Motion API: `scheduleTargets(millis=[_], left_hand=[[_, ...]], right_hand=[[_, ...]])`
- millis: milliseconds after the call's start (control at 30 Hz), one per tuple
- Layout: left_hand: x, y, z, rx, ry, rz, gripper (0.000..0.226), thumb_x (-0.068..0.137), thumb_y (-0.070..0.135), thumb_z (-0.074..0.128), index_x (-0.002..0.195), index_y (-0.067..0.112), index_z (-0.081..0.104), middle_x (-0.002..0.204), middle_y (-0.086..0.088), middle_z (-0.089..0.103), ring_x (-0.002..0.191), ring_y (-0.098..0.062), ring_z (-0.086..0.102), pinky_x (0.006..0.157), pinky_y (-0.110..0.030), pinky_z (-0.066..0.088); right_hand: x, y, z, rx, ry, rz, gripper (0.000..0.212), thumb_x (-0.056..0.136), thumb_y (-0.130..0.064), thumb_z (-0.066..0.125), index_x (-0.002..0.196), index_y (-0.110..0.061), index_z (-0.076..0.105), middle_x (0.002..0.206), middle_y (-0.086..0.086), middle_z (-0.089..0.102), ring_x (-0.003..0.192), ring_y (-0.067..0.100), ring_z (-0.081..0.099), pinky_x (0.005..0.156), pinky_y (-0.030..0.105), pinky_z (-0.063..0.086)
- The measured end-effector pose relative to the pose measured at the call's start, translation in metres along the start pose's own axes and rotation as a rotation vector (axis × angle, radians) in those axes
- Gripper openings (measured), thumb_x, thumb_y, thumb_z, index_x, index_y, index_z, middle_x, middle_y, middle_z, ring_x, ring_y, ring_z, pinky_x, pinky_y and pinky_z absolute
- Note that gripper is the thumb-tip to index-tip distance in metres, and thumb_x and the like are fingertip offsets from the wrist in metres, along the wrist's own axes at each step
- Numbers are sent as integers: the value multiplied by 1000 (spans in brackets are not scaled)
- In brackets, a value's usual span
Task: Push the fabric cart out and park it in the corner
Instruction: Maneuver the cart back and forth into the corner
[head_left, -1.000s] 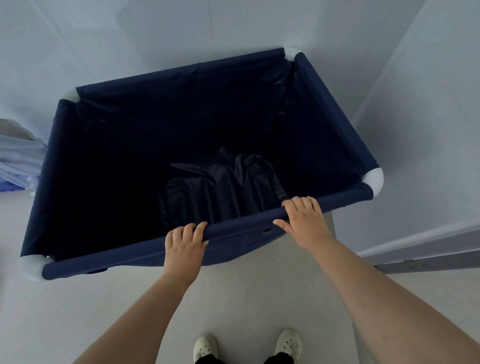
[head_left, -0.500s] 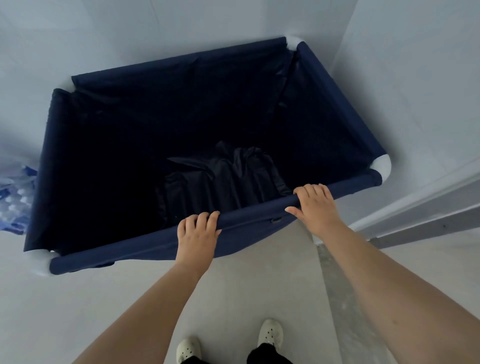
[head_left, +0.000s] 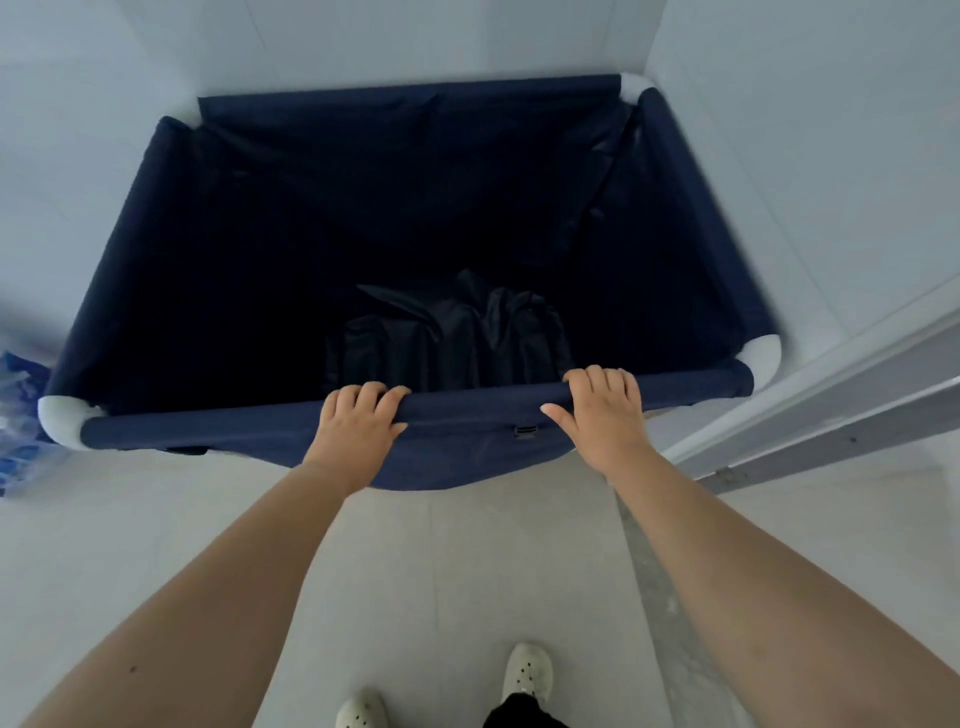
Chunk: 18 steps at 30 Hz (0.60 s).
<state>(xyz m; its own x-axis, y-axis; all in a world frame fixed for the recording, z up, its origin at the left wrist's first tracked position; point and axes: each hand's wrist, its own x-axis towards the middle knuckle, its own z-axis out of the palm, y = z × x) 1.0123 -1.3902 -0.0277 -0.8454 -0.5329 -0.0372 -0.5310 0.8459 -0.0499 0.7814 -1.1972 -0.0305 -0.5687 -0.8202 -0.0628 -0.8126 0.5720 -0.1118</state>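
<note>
— What was the fabric cart (head_left: 218, 291) like?
— It was a navy cloth bin slung on padded rails with white rounded corner caps (head_left: 762, 353), its long axis running left to right, the far right corner tucked where two pale walls (head_left: 810, 156) met.
— And the hands?
— The left hand (head_left: 358, 423) and the right hand (head_left: 602, 415) each curled over the near rail, fingers wrapped down inside.
— Anything unclear?
— Crumpled dark cloth (head_left: 452, 338) lay at the bottom, hard to make out; the wheels were hidden.
</note>
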Motion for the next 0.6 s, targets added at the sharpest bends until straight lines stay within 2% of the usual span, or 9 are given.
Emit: scheduleTargets(millis=[133,300,600], left_hand=[[11,10,3,-3,-12,-18,46,92,33,49,134,14,43,121,-11,55,103,-34,50,96,-46,37],[21,5,5,0,36,22,45,90,32,54,131,13,46,118,-12,57,102,-35,52,93,-48,40],[24,-1,4,-3,-2,49,45,90,34,53,131,16,45,120,-10,57,105,-33,51,94,-47,39]], right_hand=[[21,17,-5,-20,-51,-23,52,90,-55,40,119,-13,47,113,8,55,107,31,47,107,43,27],[29,22,-2,-50,-14,-28,51,88,-56,42,114,-13,51,105,8,57,98,30,50,97,41,34],[29,14,-11,-52,-67,0,52,89,-57,40,117,-13,48,113,7,57,107,29,49,101,39,31]])
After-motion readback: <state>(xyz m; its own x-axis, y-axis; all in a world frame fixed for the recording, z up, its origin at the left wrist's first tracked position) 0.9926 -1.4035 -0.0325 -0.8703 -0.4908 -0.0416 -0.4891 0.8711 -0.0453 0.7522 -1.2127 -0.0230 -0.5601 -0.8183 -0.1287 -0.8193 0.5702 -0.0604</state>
